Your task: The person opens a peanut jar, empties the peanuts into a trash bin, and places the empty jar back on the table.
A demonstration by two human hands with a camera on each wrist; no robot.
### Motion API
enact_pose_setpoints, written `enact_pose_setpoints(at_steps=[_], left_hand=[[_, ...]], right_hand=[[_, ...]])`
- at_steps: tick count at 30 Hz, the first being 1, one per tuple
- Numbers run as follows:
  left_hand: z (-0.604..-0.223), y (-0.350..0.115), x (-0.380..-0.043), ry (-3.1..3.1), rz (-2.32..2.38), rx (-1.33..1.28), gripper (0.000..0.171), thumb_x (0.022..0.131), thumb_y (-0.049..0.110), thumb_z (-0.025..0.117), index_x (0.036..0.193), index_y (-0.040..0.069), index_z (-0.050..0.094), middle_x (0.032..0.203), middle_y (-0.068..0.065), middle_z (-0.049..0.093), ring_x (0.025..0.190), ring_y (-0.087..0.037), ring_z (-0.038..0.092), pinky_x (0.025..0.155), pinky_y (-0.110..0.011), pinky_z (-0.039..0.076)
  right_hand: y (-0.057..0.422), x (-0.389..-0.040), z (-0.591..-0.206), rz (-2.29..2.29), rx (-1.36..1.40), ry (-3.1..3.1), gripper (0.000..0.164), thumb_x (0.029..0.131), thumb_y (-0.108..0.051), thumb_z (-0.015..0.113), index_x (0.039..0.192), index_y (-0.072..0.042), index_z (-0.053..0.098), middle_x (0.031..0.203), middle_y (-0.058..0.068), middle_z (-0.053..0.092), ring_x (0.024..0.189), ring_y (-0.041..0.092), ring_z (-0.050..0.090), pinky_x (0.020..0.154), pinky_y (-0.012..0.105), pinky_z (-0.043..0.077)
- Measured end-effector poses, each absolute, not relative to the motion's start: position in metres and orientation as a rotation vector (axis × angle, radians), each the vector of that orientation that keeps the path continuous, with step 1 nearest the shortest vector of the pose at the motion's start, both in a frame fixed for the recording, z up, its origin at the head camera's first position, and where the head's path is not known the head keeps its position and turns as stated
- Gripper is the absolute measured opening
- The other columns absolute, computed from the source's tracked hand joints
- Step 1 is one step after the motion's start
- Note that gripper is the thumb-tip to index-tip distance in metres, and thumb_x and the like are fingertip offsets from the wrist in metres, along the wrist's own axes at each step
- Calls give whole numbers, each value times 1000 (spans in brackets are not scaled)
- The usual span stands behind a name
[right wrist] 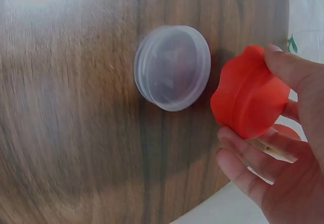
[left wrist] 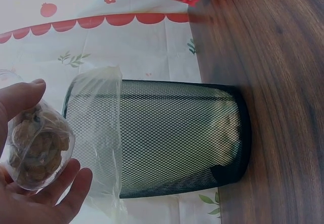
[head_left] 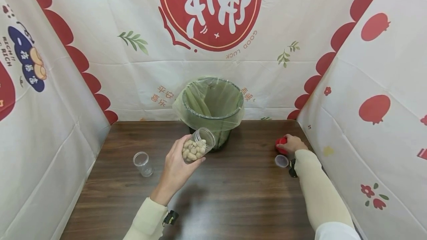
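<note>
My left hand (head_left: 178, 167) grips a clear plastic jar (head_left: 207, 137) partly filled with pale, rounded nut-like pieces (head_left: 193, 151). The jar is tilted, its uncovered mouth up and to the right, in front of the lined bin (head_left: 220, 136). At the table's right side, my right hand (head_left: 294, 144) holds a red piece with a scalloped edge (right wrist: 250, 95) between thumb and fingers. Whether it is a lid or a small cup cannot be told. Close beside it, a round translucent lid (right wrist: 174, 69) lies on the table.
A second clear jar (head_left: 143, 164), with nothing visible inside, stands on the left of the dark wood table (head_left: 233, 203). The black mesh bin stands at the back, a pale green bag (left wrist: 101, 133) folded over its rim. Printed cloth (head_left: 140, 80) surrounds the table at the back and sides.
</note>
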State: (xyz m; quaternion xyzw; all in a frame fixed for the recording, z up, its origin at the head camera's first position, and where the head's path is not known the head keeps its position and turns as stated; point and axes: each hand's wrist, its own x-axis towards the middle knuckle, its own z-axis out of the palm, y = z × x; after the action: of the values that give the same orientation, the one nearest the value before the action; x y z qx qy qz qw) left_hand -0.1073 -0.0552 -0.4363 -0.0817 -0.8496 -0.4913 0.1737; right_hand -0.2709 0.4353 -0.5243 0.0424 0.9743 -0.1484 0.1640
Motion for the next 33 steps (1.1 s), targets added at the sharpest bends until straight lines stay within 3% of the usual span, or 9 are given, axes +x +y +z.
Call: enact_pose_setpoints(at_steps=[9, 15, 33], left_hand=[[-437, -54, -106, -2419, -1389, -223, 81, 79, 22, 97, 149, 13, 58, 138, -9, 68, 124, -30, 68, 105, -54, 56], [-437, -54, -105, -2419, -1396, -220, 80, 78, 21, 97, 148, 13, 58, 136, -9, 68, 122, -29, 68, 104, -54, 56], [-436, -53, -105, -2422, -1385, -226, 80, 79, 21, 97, 149, 13, 58, 137, -9, 68, 123, -30, 68, 104, -54, 56]], right_hand=[[435, -272, -545, -461, 229, 2738, 87, 98, -46, 69, 153, 14, 36, 139, 44, 54, 118, 55, 60, 98, 67, 55], [432, -269, -547, -436, 231, 2745, 83, 99, -43, 68, 151, 14, 38, 140, 43, 54, 120, 56, 60, 100, 68, 54], [430, -275, -513, -419, 153, 2740, 85, 102, -43, 64, 153, 19, 35, 149, 48, 46, 136, 63, 51, 110, 71, 48]])
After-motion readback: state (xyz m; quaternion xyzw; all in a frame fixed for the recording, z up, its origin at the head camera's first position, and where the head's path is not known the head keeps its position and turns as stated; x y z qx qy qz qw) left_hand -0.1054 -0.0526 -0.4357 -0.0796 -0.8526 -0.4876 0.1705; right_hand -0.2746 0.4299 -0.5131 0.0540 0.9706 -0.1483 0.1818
